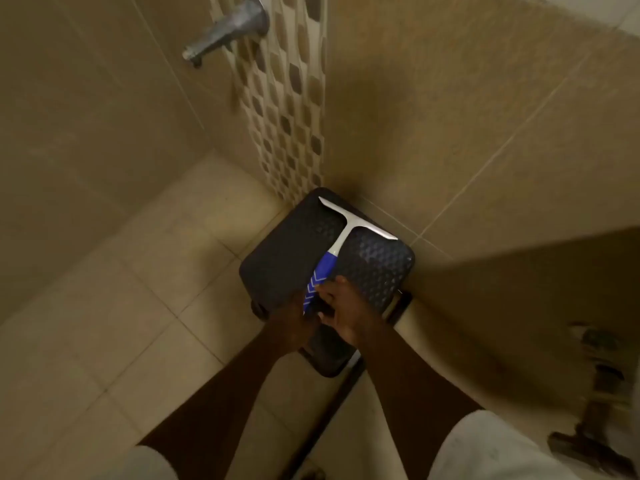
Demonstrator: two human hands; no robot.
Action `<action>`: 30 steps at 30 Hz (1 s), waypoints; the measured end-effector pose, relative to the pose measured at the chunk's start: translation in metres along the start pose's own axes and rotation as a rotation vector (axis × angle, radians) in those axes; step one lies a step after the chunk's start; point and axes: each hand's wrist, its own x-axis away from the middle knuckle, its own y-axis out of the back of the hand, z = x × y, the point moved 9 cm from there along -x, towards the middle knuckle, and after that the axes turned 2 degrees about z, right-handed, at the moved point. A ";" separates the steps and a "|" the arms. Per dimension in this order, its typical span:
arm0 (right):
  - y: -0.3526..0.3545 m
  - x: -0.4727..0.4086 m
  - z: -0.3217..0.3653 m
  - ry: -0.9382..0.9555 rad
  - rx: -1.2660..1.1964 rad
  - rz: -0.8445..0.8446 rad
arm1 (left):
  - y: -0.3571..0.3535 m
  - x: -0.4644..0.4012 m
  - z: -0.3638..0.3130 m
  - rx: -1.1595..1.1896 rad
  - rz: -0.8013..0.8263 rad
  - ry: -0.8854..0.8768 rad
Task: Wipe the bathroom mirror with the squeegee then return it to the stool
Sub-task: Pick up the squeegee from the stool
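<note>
Dark plastic stool [377, 268] w/ a textured, dimpled top sits on the beige tiled floor [114, 306], tucked into the corner where two tiled walls meet. Its far edge is just beside the wall w/ the mosaic strip. Lying flat on the stool top: a squeegee [341, 242], white T-shaped head toward the corner, blade running roughly parallel to the stool's far edge, blue handle w/ white chevron marks pointing back toward the near edge (handle end hidden under the hands, so can't tell how far it runs). Floor is pale square tiles w/ darker grout lines; a dark strip runs along it near the stool's legs.
</note>
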 end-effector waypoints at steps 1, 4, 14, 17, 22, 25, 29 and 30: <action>-0.001 0.000 0.000 -0.007 -0.001 -0.011 | 0.001 -0.002 0.002 -0.019 -0.016 0.002; -0.004 0.000 -0.004 -0.035 -0.030 0.014 | 0.005 -0.002 0.004 -0.034 -0.040 0.014; 0.011 0.010 -0.007 0.021 0.089 -0.153 | -0.001 0.013 0.002 0.052 0.043 0.000; 0.017 0.035 0.003 0.050 0.131 -0.213 | 0.007 0.025 -0.012 0.117 0.056 -0.044; 0.018 0.089 0.013 0.057 0.225 -0.182 | 0.033 0.046 -0.044 0.160 0.039 0.024; 0.015 0.122 0.021 0.048 0.121 -0.140 | 0.044 0.062 -0.069 0.145 0.049 0.051; 0.005 0.165 0.047 0.086 0.213 -0.146 | 0.054 0.089 -0.113 0.211 0.051 0.057; 0.001 0.177 0.057 0.111 0.245 -0.142 | 0.057 0.097 -0.126 0.235 0.044 0.045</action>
